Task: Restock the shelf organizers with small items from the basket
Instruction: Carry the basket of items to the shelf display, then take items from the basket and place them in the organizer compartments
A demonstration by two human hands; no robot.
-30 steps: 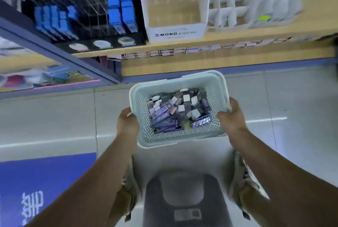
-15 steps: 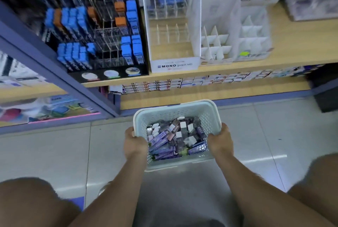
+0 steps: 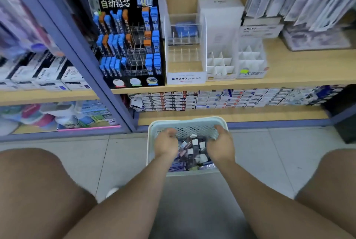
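Note:
A pale green perforated basket (image 3: 187, 122) stands on the floor in front of the shelf, filled with several small purple and white packs (image 3: 194, 151). My left hand (image 3: 166, 144) and my right hand (image 3: 220, 147) are both inside it, over the packs, with fingers curled downward; what they hold is hidden. On the shelf above stand a clear MONO graph organizer (image 3: 185, 61) with mostly bare slots and two white divided organizers (image 3: 219, 66) (image 3: 250, 61).
A black Pilot lead display (image 3: 131, 46) with blue and orange cases stands left of the organizers. A purple shelf post (image 3: 81, 53) slants down on the left. Small boxes (image 3: 231, 98) line the lower shelf. My knees frame the basket on a tiled floor (image 3: 269, 152).
The basket has come down onto the floor near the shelf. Both hands have left its sides and moved inside over the packs. The view has lifted toward the shelf.

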